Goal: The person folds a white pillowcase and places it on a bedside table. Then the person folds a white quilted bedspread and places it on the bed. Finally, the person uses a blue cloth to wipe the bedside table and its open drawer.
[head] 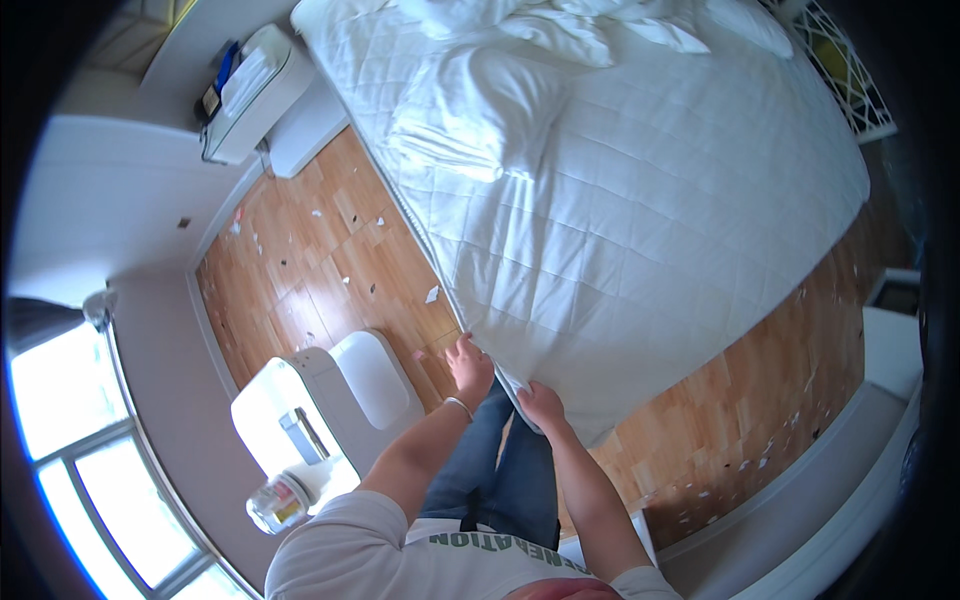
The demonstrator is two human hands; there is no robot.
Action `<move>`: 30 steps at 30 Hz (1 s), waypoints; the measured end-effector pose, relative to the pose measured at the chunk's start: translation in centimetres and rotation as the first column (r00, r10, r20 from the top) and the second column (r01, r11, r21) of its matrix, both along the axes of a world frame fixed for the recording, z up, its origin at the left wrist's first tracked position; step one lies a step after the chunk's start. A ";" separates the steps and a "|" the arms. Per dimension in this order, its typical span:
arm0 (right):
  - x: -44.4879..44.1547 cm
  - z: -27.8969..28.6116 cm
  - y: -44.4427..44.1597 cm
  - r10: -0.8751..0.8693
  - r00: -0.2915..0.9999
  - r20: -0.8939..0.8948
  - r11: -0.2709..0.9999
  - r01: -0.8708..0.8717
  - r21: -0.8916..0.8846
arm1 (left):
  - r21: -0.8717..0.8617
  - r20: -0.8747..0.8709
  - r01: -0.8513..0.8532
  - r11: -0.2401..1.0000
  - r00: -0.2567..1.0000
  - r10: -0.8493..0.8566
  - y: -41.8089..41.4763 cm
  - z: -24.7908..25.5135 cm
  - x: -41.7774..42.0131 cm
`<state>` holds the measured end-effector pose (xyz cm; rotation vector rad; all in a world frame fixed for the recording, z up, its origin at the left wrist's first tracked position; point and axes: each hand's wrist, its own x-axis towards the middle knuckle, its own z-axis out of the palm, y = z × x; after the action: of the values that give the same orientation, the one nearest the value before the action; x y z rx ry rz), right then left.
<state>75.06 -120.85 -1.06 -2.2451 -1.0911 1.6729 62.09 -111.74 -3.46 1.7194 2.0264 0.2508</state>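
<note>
A white quilted mattress pad [645,247] covers the bed in front of me. My left hand [471,365] is at its near left edge, fingers curled around the border. Closer to the corner, my right hand [541,406] pinches the same edge, thumb on top. Between the two hands the edge hangs over my jeans, and creases run from there across the pad. Farther up the bed lies a folded white cloth [480,112], with rumpled white bedding [555,26] behind it. The undersides of both hands' grips are hidden.
On my left stands a white bedside cabinet [300,375], with a clear jar [279,502] on top. A second white cabinet [255,97] is by the bed's head end. Paper scraps [433,294] litter the wooden floor [337,247]. A white box-like unit [892,337] stands at the right.
</note>
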 end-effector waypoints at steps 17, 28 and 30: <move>-4.8 -4.4 -6.2 -0.275 0.952 -0.134 0.910 0.303 0.284 | -0.605 0.325 -0.154 0.781 0.847 0.419 -4.3 -7.3 -6.0; 17.5 -14.6 -16.8 -0.986 0.147 -0.078 0.154 0.983 -0.097 | -0.636 0.301 -0.078 0.767 0.891 0.340 -19.8 -6.4 7.1; 18.6 -15.7 -17.6 -0.953 0.084 -0.290 0.177 0.934 -0.311 | -0.623 0.256 -0.164 0.765 0.881 0.397 -20.3 -5.6 8.4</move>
<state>93.67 -138.50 -16.81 -1.6234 0.5846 1.3115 70.46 -131.99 -9.07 0.8922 1.8073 0.0288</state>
